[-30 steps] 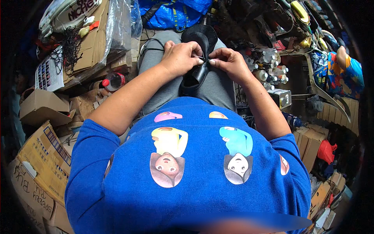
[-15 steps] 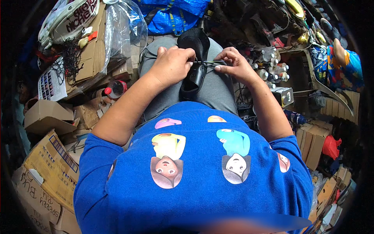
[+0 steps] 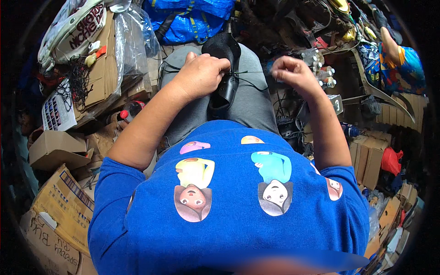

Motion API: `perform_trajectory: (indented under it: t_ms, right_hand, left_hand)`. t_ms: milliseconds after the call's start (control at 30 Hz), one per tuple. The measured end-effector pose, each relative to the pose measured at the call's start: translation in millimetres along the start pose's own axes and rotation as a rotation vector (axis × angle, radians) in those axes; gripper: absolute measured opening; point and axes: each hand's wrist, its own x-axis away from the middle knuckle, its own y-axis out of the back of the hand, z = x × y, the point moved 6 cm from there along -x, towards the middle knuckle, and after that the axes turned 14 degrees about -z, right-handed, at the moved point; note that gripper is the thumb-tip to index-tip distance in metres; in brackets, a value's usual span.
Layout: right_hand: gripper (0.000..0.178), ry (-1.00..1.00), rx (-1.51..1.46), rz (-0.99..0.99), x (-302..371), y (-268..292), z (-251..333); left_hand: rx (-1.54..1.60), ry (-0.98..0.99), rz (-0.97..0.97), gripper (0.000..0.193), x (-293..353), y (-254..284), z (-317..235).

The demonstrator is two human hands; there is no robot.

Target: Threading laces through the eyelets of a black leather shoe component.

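A black leather shoe (image 3: 223,94) lies lengthwise across my lap, between my grey-trousered thighs. My left hand (image 3: 199,77) is closed against its left side, with the fingertips at the middle of the shoe; exactly what they pinch is partly hidden. A thin dark thread (image 3: 250,72) runs rightward from the shoe toward my right hand (image 3: 295,75). That hand is off to the right, above the thigh's outer side, its fingers curled and pinched at the thread's end. A loose black lace (image 3: 251,84) curves over my right thigh.
A blue bag (image 3: 190,20) lies beyond my knees. Flat cardboard and clear plastic (image 3: 133,46) are at far left. Several small bottles (image 3: 325,75) stand right of my right hand. Cartons (image 3: 59,149) crowd the left side. Another person's bright-clothed leg (image 3: 403,68) shows at far right.
My right hand has moved away from the shoe to the right, drawing the thread out longer. My left hand stays at the shoe. The whole view has shifted slightly.
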Motion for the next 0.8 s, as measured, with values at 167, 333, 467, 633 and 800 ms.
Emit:
perform_trajectory:
  t_ms: [167, 333, 467, 633, 800]
  right_hand:
    - [0.016, 0.257, 0.622, -0.207, -42, 7, -1]
    - [0.017, 0.496, 0.775, -0.136, -27, -21, 38]
    - [0.009, 0.791, 1.177, 0.033, -12, -73, 43]
    - [0.008, 0.795, 1.163, 0.119, -18, -86, 33]
    - [0.006, 0.771, 1.165, 0.033, -12, -35, 7]
  left_hand:
    - [-0.027, -0.070, -0.027, 0.011, -1, -2, -3]
    - [-0.044, -0.087, -0.073, 0.011, 6, -2, 4]
    - [-0.060, -0.157, -0.089, 0.013, 5, 0, 3]
    - [-0.065, -0.225, -0.115, 0.015, 16, 2, 7]
    - [-0.212, -0.210, -0.217, 0.023, 48, 33, 35]
